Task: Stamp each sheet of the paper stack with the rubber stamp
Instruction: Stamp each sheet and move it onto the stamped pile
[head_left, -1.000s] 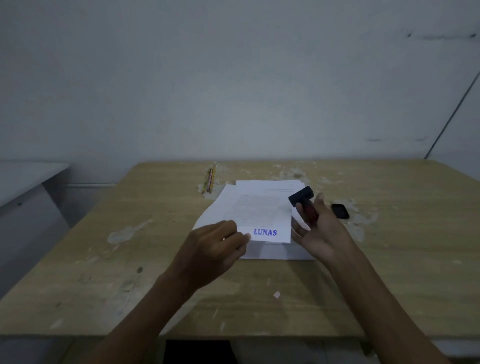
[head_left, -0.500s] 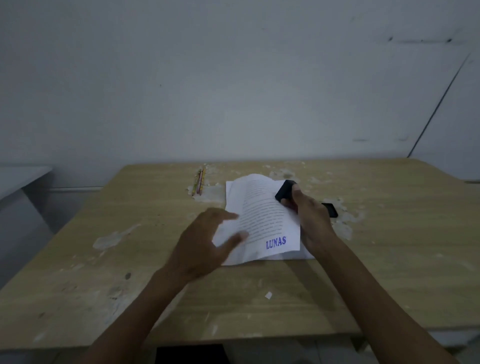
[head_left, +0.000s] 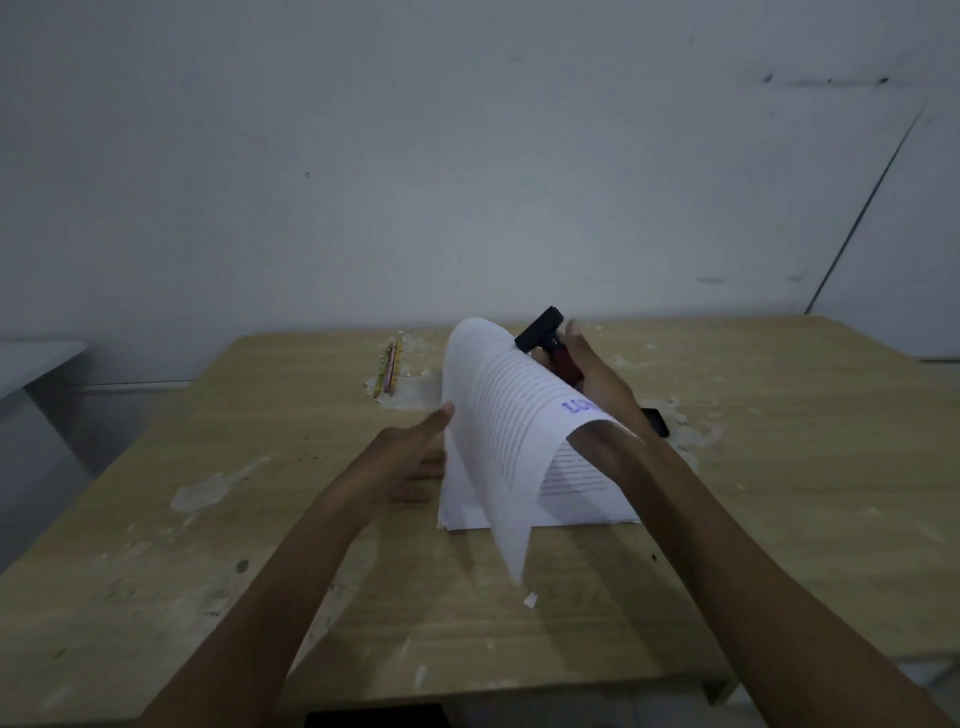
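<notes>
A worn tan wooden table (head_left: 779, 493) meets a grey wall at its far edge, with bare surface left and right of the white paper stack (head_left: 576, 499) at its middle. One printed white sheet (head_left: 498, 415), stamped in blue, arches up off the stack, where half a second ago it lay nearly flat. The left hand (head_left: 410, 462), fingers straight, touches its left edge. The right hand (head_left: 587, 379) grips one black-headed, red-handled rubber stamp (head_left: 540, 330) beyond the sheet. Two pencils (head_left: 388, 366) lie far left; one small black object (head_left: 655, 420) lies right.
</notes>
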